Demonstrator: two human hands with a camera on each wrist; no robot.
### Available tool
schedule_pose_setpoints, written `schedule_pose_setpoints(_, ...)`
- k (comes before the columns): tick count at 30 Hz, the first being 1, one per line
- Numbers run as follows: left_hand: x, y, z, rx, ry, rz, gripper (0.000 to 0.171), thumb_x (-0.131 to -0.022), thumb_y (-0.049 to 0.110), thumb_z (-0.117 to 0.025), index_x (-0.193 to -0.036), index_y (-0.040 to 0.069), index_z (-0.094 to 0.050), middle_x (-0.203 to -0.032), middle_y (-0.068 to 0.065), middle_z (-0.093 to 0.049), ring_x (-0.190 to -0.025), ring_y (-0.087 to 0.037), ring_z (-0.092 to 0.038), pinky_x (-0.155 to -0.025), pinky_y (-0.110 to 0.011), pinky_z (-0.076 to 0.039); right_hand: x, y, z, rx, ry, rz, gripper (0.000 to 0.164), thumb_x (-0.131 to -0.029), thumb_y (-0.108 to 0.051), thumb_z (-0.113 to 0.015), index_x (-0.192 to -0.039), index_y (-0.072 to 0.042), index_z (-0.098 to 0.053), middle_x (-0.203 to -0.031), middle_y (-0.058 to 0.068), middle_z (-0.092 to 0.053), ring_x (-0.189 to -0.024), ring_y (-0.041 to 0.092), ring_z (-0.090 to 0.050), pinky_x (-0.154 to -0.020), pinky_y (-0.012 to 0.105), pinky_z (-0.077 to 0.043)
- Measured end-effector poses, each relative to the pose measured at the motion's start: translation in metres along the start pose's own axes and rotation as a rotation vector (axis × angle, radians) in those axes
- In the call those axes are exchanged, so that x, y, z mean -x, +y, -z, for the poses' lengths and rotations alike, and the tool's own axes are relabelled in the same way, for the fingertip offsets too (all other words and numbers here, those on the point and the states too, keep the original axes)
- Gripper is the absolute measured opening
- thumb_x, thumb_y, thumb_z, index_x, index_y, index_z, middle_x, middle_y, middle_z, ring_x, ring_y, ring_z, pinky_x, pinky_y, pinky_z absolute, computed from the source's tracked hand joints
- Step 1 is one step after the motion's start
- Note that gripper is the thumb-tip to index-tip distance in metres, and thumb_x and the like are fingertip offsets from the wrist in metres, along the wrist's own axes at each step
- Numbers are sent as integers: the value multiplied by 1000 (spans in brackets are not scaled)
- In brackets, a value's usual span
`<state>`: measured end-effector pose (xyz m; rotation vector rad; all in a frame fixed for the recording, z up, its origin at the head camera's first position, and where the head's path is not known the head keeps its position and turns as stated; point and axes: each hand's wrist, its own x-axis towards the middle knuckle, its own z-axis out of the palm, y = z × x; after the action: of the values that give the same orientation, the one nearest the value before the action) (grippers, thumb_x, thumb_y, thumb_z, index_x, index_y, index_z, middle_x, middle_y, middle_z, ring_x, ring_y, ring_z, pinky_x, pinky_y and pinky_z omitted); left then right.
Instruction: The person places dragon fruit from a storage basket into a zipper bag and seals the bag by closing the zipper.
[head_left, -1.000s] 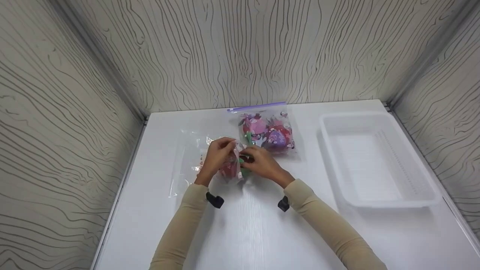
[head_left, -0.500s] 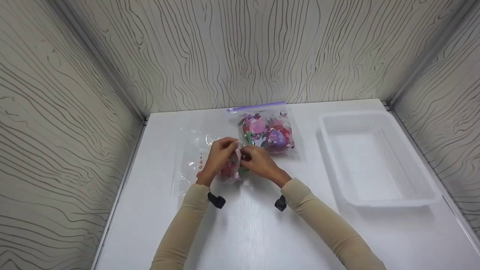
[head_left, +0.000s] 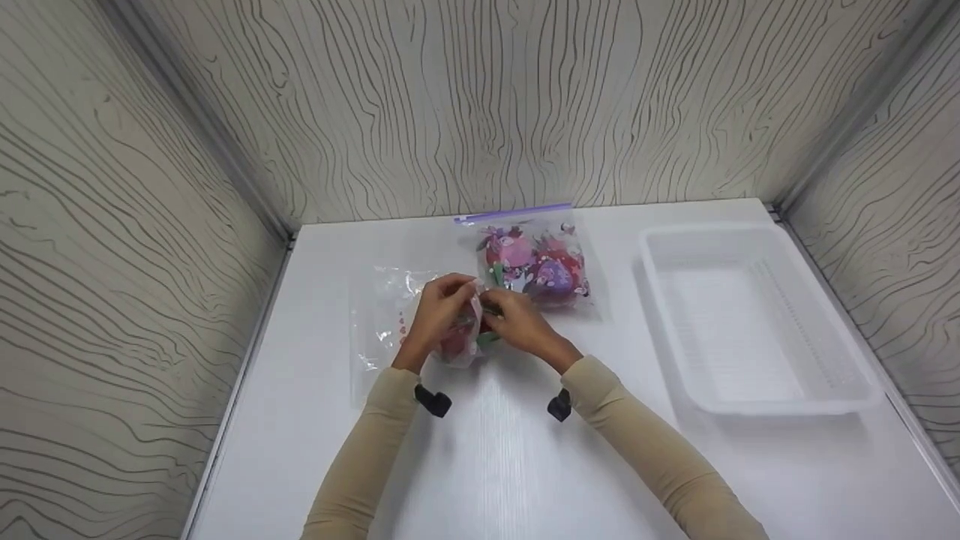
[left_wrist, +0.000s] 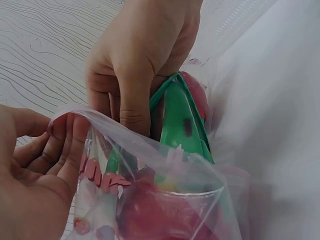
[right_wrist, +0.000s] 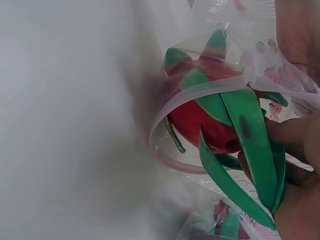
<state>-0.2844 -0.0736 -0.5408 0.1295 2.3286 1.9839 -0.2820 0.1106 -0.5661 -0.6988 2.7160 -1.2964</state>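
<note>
My left hand (head_left: 436, 311) pinches the pink rim of a clear zip bag (left_wrist: 150, 139), holding its mouth up. Partly inside that mouth lies a red dragon fruit (right_wrist: 195, 117) with long green leaves, seen best in the right wrist view. My right hand (head_left: 523, 326) grips it at the leaf end, fingers under the leaves (right_wrist: 252, 140) that stick out of the bag. The rest of the bag, printed with small red marks, lies flat to the left of my left hand in the head view.
Right behind my right hand lies a filled clear bag (head_left: 536, 262) with a purple zip, holding red, pink and purple things. A white plastic basket (head_left: 675, 330) stands at the right of the white table (head_left: 495, 472). Wood-patterned walls (head_left: 465, 105) enclose the table.
The flat left part of the bag has drawn in a little to the right. My right hand has shifted slightly left, towards the bag's mouth; my left hand has hardly moved.
</note>
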Motion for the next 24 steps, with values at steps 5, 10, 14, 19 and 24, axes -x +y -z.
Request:
schedule_pose_setpoints(5,-1,-5,2,19,19,9,31,-103,16,-63,-121,-7,-72,-114,-27,-74,-84,-12,-68,-76,-24,-58,1,6,-4,19,-43,14,26,-99,-6,-73,-126,-7,-72,-126,11,-74,-119,29,-72,-104,45,-59)
schedule_pose_setpoints(10,-1,-4,5,17,47,19,26,-102,18,-66,-118,-1,-75,-119,-31,-72,-85,-12,-68,-76,-24,-56,1,8,-5,36,-59,59,34,-93,-2,-77,-126,-6,-71,-127,12,-70,-120,32,-69,-107,48,-57)
schedule_pose_setpoints(14,-2,-4,7,2,55,28,25,-103,19,-66,-117,1,-76,-118,-28,-73,-86,-13,-68,-76,-24,-57,1,8,-5,97,-55,69,38,-92,-3,-78,-130,-7,-71,-132,12,-67,-122,32,-65,-109,50,-54)
schedule_pose_setpoints(19,0,-6,9,-37,56,31,24,-103,18,-65,-117,2,-76,-108,-17,-76,-85,-14,-68,-76,-24,-57,5,8,-6,192,-40,56,42,-92,-7,-77,-134,-12,-71,-139,10,-66,-125,33,-58,-110,52,-52)
schedule_pose_setpoints(24,0,-7,10,-62,52,22,24,-104,17,-65,-118,1,-75,-104,-13,-76,-84,-13,-68,-76,-25,-57,8,10,-7,248,-2,102,43,-92,-10,-79,-134,-11,-71,-139,12,-67,-124,35,-56,-108,55,-49)
